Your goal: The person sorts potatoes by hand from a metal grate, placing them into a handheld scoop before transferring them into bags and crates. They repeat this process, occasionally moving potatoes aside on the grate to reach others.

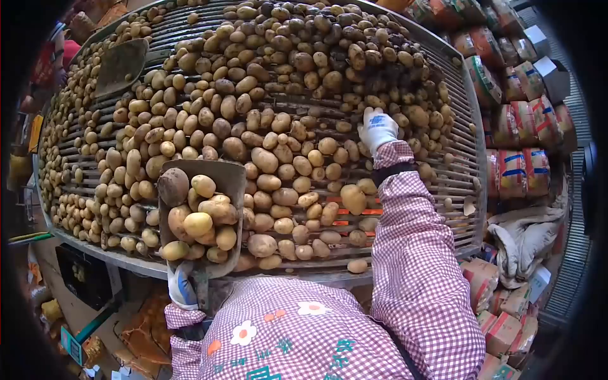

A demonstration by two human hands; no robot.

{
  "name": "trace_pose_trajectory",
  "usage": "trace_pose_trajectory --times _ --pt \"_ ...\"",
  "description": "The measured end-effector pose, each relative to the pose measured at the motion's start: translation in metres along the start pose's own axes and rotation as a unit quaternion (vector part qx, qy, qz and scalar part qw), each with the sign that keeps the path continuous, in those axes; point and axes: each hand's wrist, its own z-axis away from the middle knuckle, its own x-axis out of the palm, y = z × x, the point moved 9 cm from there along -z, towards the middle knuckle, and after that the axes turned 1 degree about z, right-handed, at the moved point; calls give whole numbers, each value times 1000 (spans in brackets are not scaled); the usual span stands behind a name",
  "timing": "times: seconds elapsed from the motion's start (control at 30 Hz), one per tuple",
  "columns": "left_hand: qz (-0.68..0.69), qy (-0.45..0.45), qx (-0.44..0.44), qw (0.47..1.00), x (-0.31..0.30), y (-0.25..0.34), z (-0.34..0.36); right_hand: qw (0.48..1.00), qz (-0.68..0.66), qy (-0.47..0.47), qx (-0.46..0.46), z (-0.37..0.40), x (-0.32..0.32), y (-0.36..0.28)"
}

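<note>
Gloved in white and blue, the left hand (182, 288) is closed on the near end of a grey-brown, square-mouthed scoop (235, 190) heaped with round tan potatoes (198, 223). At far left, beyond the broad, slatted metal table (463, 214), is a person in red (43, 66), partly lost in the dark border. A black rectangular panel (85, 275) sits below the near edge, and a flat, mud-coloured pan (123, 66) rests toward the far side. Loose yellow-brown potatoes (266, 161) spread thickly across the bars, darker and dirtier toward the far right. Among them, the right hand (378, 128), in a white glove with blue print, reaches down; whether its fingers grip a potato, I cannot tell. Farther right come bare slats, stacked red-and-tan packages (525, 171), a crumpled off-white cloth (529, 244) and grey corrugated sheeting (575, 253).
</note>
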Motion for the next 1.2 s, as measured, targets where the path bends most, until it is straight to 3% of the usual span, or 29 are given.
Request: trace_pose_trajectory --times 0.1,0.2,0.3,0.37,0.43,0.47,0.5,0.53,0.57,0.6,0.63,0.67,0.7,0.73,0.77,0.83,0.87,0.9,0.93,0.97,1.03,1.1,1.13,1.2 --pt "-21 5 -11 1000 -3 -7 0 997 -41 22 -68 9 -2 -1" --pt "17 14 2 1000 5 1 4 969 -184 74 -145 44 7 -18" --pt "131 14 -53 990 8 -8 -1 885 -366 201 -207 102 -23 -49" --pt "-38 -18 41 998 4 4 3 793 -485 249 -270 147 -55 -84" --pt "-30 -19 55 998 10 14 2 709 -565 232 -351 190 -82 -131" --pt "90 1 -7 996 6 2 1 697 -571 167 -401 212 -98 -153" --pt "208 22 -71 975 5 -12 1 661 -593 169 -428 228 -103 -174" --pt "206 20 -71 976 4 -14 -1 648 -593 128 -460 244 -104 -192" --pt "-6 3 66 998 2 10 -4 642 -596 61 -478 259 -109 -201" --pt "-216 -16 197 956 10 30 1 647 -580 106 -485 261 -110 -197" --pt "-410 -36 316 855 25 40 13 651 -560 148 -491 262 -109 -193" --pt "-442 -46 358 821 32 53 19 684 -541 174 -457 252 -105 -181" --pt "-441 -51 355 823 34 53 19 719 -476 226 -453 238 -87 -171" --pt "-130 -32 151 979 12 32 2 769 -473 213 -373 218 -87 -145" --pt "202 -4 -79 976 8 -8 0 784 -484 235 -310 199 -74 -112" --pt "176 3 -82 981 -10 -27 1 859 -360 312 -186 163 -48 -42" --pt "-71 -33 50 996 -6 -2 1 877 -370 285 -112 145 -37 -2" --pt "-311 -65 180 931 8 17 6 911 -270 304 -62 130 -20 32" --pt "-368 -65 211 903 5 19 8 932 -243 265 38 112 2 70" --pt "-368 -67 211 903 7 21 10 950 -212 216 80 86 38 105" --pt "-290 -45 200 935 9 28 8 999 18 43 -2 60 82 102" --pt "-318 -44 208 924 10 29 8 946 -275 164 41 81 75 90" --pt "-348 -41 214 912 10 30 10 961 -255 104 37 86 75 79" --pt "-340 -53 220 913 13 34 9 971 -217 94 -29 114 56 49"
